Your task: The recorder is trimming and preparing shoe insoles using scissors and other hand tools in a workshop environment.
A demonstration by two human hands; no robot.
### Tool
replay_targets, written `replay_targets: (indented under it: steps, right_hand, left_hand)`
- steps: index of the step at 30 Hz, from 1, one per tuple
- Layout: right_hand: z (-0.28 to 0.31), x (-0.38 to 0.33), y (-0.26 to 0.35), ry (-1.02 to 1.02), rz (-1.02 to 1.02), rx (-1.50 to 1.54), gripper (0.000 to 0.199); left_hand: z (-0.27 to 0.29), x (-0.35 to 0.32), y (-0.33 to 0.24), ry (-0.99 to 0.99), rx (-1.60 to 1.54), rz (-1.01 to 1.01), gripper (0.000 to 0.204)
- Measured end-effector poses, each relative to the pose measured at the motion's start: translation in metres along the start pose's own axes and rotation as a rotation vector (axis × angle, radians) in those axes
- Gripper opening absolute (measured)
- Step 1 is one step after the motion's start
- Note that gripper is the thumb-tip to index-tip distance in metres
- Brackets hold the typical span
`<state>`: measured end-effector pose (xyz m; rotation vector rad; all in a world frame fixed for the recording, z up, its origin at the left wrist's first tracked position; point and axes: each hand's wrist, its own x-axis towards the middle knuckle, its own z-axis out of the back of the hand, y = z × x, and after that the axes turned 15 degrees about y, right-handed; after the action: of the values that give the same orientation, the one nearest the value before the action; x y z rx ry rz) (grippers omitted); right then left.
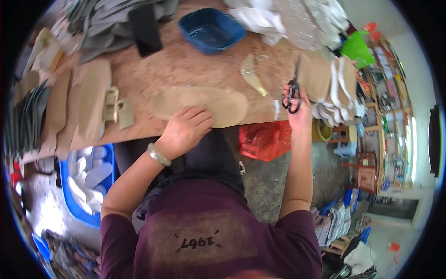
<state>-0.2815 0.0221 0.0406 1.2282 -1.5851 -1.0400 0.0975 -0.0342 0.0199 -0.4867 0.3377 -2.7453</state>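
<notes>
A beige insole point(227, 106) lies crosswise at the front edge of the wooden table point(186, 69). My left hand point(186, 130), with a pale bangle at its wrist, is over the insole's near edge. Its fingers are bent together onto the top, and the underside of the grip is hidden. To the right, my right hand point(301, 111) is closed around the black handles of a pair of scissors point(294, 89). Their blades point away from me, held apart from the insole. Between them and the insole lies a curved beige-gold strip point(252, 76).
A blue bin point(209, 30), a black phone point(145, 30) and grey piled pieces point(104, 28) stand at the back. Insoles point(95, 100) and a metal clasp piece point(111, 104) lie left; white straps point(341, 81) sit right. A red bag point(265, 139) and blue crate point(88, 216) are below.
</notes>
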Motion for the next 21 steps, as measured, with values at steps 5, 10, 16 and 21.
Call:
replay_targets:
  steps: [5,10,16,21]
  right_hand:
    - [-0.085,0.003,-0.011,0.411,0.106,0.535,0.049]
    - [-0.130,0.004,-0.029,0.399,0.049,-0.081,0.043]
    - [-0.159,-0.007,-0.031,0.620,-0.034,-0.875,0.030]
    - [-0.156,0.002,-0.039,0.842,0.356,-1.188,0.046]
  left_hand:
    - [-0.013,0.001,-0.033,0.032,0.063,0.217,0.052]
    - [-0.040,0.001,-0.032,-0.030,0.319,0.281,0.052]
    - [-0.058,-0.007,-0.014,-0.210,0.348,0.145,0.039]
    - [-0.060,-0.010,-0.010,-0.225,0.278,0.106,0.039]
